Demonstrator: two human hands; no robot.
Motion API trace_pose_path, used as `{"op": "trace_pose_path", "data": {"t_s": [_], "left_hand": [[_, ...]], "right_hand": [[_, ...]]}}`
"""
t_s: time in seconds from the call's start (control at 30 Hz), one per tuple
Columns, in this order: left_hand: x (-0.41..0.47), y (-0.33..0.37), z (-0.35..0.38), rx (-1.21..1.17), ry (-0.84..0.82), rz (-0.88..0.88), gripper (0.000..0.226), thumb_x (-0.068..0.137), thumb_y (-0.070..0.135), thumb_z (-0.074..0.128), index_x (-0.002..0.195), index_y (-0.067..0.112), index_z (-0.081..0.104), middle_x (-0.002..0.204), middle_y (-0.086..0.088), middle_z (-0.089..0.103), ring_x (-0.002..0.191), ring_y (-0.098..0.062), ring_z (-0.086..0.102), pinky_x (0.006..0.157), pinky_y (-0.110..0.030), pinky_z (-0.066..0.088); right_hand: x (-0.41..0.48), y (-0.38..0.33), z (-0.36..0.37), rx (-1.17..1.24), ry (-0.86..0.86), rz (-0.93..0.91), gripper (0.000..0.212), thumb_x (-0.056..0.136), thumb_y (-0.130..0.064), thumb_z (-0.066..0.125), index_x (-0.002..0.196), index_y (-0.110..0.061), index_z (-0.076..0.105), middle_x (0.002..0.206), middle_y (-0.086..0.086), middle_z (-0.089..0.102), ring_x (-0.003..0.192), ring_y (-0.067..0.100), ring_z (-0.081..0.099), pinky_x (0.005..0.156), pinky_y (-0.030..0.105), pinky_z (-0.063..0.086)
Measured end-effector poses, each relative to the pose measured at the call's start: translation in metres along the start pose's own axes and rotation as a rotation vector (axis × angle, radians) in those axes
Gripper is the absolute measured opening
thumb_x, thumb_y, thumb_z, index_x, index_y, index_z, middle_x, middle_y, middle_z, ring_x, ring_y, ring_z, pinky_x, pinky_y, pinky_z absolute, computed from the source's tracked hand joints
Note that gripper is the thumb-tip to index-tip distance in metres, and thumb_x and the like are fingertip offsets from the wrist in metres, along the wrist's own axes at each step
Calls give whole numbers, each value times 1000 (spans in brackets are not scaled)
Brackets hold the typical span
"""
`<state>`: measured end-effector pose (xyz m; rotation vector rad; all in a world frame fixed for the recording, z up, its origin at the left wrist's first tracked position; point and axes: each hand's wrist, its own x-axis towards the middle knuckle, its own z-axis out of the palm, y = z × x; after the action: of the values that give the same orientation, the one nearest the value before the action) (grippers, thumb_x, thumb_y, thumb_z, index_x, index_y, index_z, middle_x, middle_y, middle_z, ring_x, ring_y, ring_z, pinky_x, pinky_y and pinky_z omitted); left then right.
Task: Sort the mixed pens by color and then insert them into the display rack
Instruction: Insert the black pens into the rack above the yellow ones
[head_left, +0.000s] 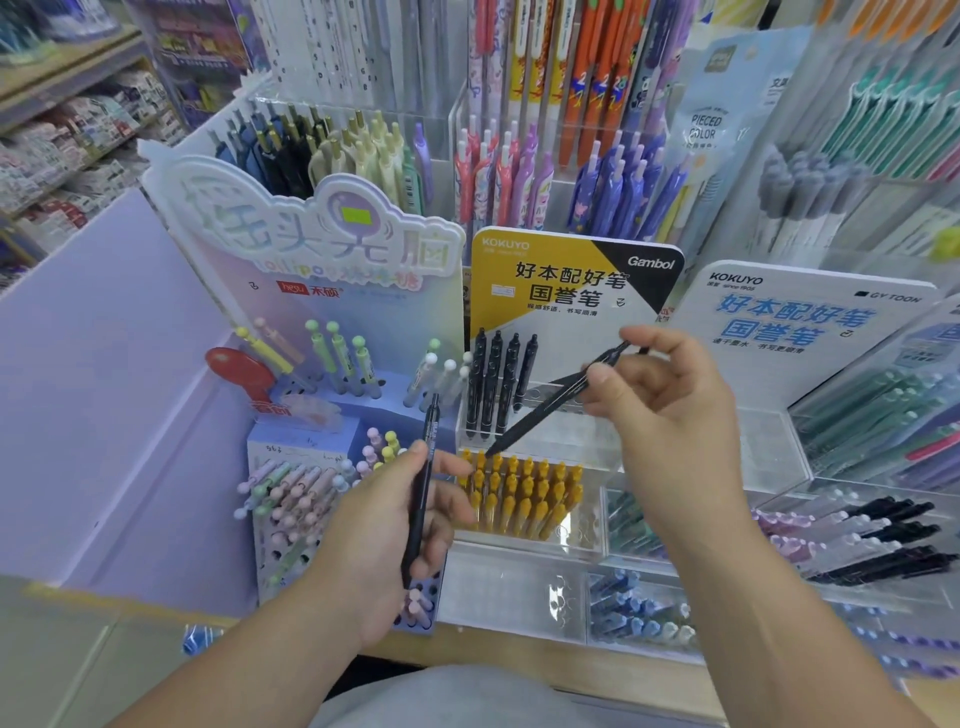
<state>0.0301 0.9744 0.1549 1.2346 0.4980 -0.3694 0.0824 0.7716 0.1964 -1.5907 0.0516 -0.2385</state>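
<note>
My right hand (670, 415) pinches a black pen (545, 405) that slants tip-down toward the clear display rack (587, 426). In that rack's upper tier stand several black pens (498, 379); its lower tier is packed with yellow pens (524, 493). My left hand (395, 525) grips a second black pen (423, 483) nearly upright, just left of the yellow pens.
A purple rack (296, 431) with pastel ball-topped pens stands to the left. Clear trays of black, purple and blue pens (883, 535) lie to the right. Signboards (571, 291) and tall rows of hanging pens rise behind. A lilac panel (104, 364) closes the left side.
</note>
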Motion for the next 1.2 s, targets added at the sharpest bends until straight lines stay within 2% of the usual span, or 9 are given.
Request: {"op": "trace_pose_path", "data": {"t_s": [0.07, 0.27, 0.43, 0.77, 1.03, 1.13, 1.2], "left_hand": [[1, -3, -2, -7, 0, -4, 40, 103, 42, 42, 96, 11, 67, 67, -10, 58, 43, -16, 37, 40, -23, 21], [-1, -2, -4, -11, -5, -9, 38, 102, 42, 44, 88, 15, 67, 64, -6, 53, 44, -15, 37, 44, -24, 22], [-2, -1, -4, -35, 5, -4, 38, 102, 40, 43, 93, 11, 66, 64, -7, 53, 44, -15, 37, 41, -25, 23], [-1, -2, -4, -48, 9, -8, 39, 102, 40, 42, 92, 11, 67, 65, -7, 54, 45, -15, 37, 43, -26, 22], [-1, 1, 1, -71, -34, 15, 37, 104, 33, 37, 96, 8, 63, 67, -10, 52, 46, -17, 35, 40, -26, 24], [-2, 3, 5, -9, -41, 81, 34, 104, 27, 37, 97, 7, 63, 68, -12, 54, 46, -18, 37, 43, -26, 27], [-1, 3, 7, 69, -43, 147, 29, 104, 23, 42, 97, 11, 67, 70, -14, 58, 47, -19, 43, 44, -26, 30]], "right_hand": [[11, -3, -3, -120, 13, -99, 29, 89, -10, 72, 110, -26, 58, 81, -2, 68, 79, 18, 69, 77, 34, 60], [31, 8, 10, -402, -21, -307, 32, 89, -15, 72, 111, -33, 56, 84, -16, 61, 78, 4, 63, 73, 19, 54], [33, 23, 23, -499, -35, -360, 29, 91, -15, 71, 117, -23, 62, 85, -16, 61, 80, 4, 62, 75, 23, 55], [30, 56, 33, -657, -162, -351, 27, 93, -20, 67, 119, -27, 63, 98, -6, 69, 86, 11, 64, 79, 38, 58], [28, 62, 32, -703, -166, -327, 34, 94, -23, 66, 126, -30, 59, 100, -8, 68, 84, 8, 63, 77, 35, 57], [21, 49, 27, -608, -170, -205, 42, 93, -32, 66, 131, -39, 49, 100, -14, 64, 83, 1, 62, 74, 25, 55], [13, 39, 24, -495, -147, -143, 38, 92, -35, 67, 125, -39, 50, 90, -15, 65, 79, 2, 63, 69, 24, 54]]}}
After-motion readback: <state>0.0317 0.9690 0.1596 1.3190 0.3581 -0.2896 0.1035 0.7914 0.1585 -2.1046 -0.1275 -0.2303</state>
